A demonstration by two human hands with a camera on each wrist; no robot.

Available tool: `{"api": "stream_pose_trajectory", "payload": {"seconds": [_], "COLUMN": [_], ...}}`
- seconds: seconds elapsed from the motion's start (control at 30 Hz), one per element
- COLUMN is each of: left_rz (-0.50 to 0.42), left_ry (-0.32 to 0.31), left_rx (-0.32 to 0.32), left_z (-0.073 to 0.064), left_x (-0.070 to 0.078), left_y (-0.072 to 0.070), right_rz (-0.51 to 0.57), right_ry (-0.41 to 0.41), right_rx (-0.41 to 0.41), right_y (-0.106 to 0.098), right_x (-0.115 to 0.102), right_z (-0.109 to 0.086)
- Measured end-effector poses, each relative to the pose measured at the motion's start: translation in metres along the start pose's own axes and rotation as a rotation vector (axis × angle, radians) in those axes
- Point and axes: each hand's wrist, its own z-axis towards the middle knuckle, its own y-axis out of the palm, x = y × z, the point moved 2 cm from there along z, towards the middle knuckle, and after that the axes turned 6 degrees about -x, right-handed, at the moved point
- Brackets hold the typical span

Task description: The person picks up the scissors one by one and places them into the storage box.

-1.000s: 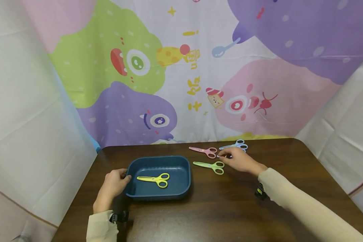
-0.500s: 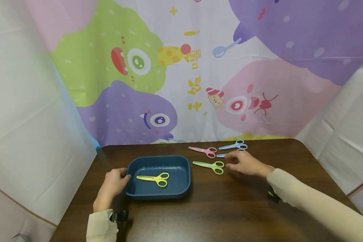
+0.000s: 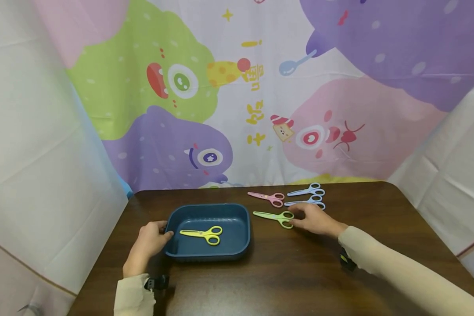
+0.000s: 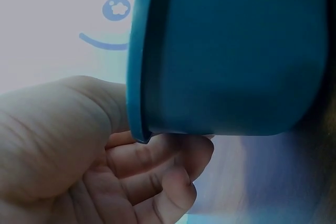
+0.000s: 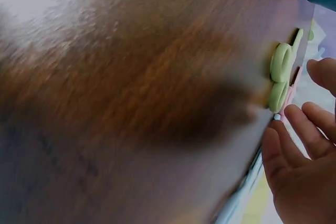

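Observation:
My left hand (image 3: 148, 240) grips the left rim of a dark blue rectangular tub (image 3: 207, 256), the thumb over the rim and the other fingers curled below it outside, as the left wrist view shows. Inside the tub lie yellow scissors (image 3: 199, 233). My right hand (image 3: 315, 219) is at the handle loops of the green scissors (image 3: 274, 216), which lie on the table right of the tub. In the right wrist view its thumb and fingers are spread beside the loops, with nothing between them.
Pink scissors (image 3: 265, 196) lie behind the green ones. Two pairs of light blue scissors, a rear pair (image 3: 309, 190) and a front pair (image 3: 300, 203), lie beyond my right hand. A cartoon-print curtain (image 3: 256, 166) hangs behind the brown table (image 3: 268, 281).
My right hand has left the front blue scissors, drawn back a little, then come forward to the green scissors' loops. The left hand and tub have stayed in place.

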Motion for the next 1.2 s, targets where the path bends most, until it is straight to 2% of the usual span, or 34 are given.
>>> {"api": "stream_pose_trajectory", "payload": {"seconds": [0.4,0.63,0.83,0.9,1.07,1.2], "left_rz": [-0.009,-0.013,-0.008,-0.009,-0.015,-0.009], "left_ry": [-0.019,-0.029,0.002,0.017,0.007,0.006], "left_rx": [-0.013,-0.021,-0.006,-0.003,-0.007,-0.011], "left_z": [-0.001,-0.002,-0.003,-0.003,-0.003,-0.004], "left_x": [0.001,0.001,-0.001,-0.001,-0.001,0.000], "left_y": [-0.001,0.000,0.000,0.000,0.000,0.001], "right_rz": [0.070,0.014,-0.008,-0.040,-0.123,-0.186], "right_ry": [0.048,0.015,0.018,0.016,-0.012,-0.016], "right_rx": [0.020,0.039,0.055,0.060,0.061,0.033], "right_y": [0.014,0.020,0.024,0.025,0.025,0.024], "right_x": [0.009,0.006,0.008,0.008,0.001,-0.007], "right_z": [0.007,0.011,0.013,0.014,0.014,0.010]}}
